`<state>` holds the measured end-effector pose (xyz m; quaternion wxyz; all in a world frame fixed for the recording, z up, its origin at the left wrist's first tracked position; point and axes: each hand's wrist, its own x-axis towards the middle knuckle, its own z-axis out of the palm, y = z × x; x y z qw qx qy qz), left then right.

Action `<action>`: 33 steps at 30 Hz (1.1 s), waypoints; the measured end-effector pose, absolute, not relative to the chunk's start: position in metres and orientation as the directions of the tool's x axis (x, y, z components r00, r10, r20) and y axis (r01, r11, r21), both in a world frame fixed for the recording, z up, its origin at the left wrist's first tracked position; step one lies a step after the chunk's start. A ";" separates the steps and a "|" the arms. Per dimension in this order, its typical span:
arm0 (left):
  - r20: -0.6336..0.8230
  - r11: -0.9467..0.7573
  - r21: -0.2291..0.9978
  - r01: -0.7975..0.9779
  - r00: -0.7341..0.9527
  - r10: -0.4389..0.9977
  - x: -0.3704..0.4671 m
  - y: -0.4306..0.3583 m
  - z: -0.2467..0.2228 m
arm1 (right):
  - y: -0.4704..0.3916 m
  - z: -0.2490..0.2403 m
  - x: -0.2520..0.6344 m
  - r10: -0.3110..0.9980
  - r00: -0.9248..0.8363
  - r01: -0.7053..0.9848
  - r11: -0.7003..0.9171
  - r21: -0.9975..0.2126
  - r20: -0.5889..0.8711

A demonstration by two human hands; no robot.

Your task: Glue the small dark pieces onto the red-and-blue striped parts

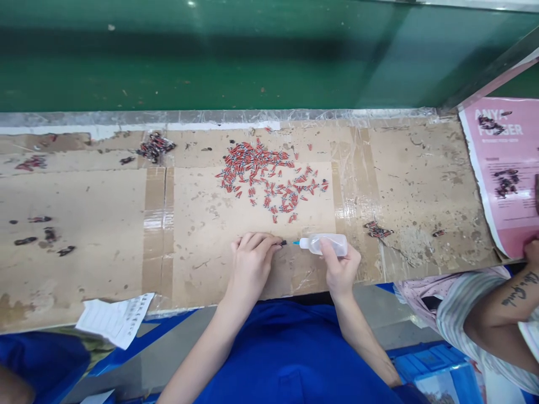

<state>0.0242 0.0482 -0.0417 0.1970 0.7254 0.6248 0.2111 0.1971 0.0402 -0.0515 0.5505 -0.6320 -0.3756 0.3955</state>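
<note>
My left hand (251,259) is closed near the front of the cardboard-covered table, pinching a small dark piece (283,243) between its fingertips. Wrapped round a translucent squeeze bottle (334,245), my right hand (342,269) holds it on its side. The bottle's thin blue tip (296,243) points left at the dark piece, with a small gap between them. Beyond both hands lies a loose pile of small red and silver parts (252,160), with more of them scattered to its right.
Dark and red parts lie in a bunch (155,147) at the back left and a cluster (378,230) at the right. A paper sheet (115,320) overhangs the front edge. A person's tattooed arm (505,303) is at the right, beside a pink poster (501,151). A green panel (252,62) stands behind.
</note>
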 end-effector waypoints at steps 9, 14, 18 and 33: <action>0.258 -0.200 0.536 0.821 0.066 0.964 0.001 0.036 -0.037 | 0.045 -0.049 0.191 0.988 0.045 0.116 0.138 -0.984 0.144; 0.279 -0.177 0.624 0.761 -0.005 0.960 -0.015 0.030 -0.032 | 0.054 -0.046 0.190 0.964 -0.215 0.328 0.223 -0.918 0.158; 0.245 -0.174 0.665 0.726 0.008 0.970 -0.018 0.028 -0.034 | 0.071 -0.034 0.209 0.934 -0.296 0.315 0.295 -0.902 0.202; 0.220 -0.132 0.838 0.529 -0.107 0.970 -0.008 0.019 -0.025 | 0.112 -0.034 0.199 0.987 -0.129 0.669 0.158 -0.726 0.096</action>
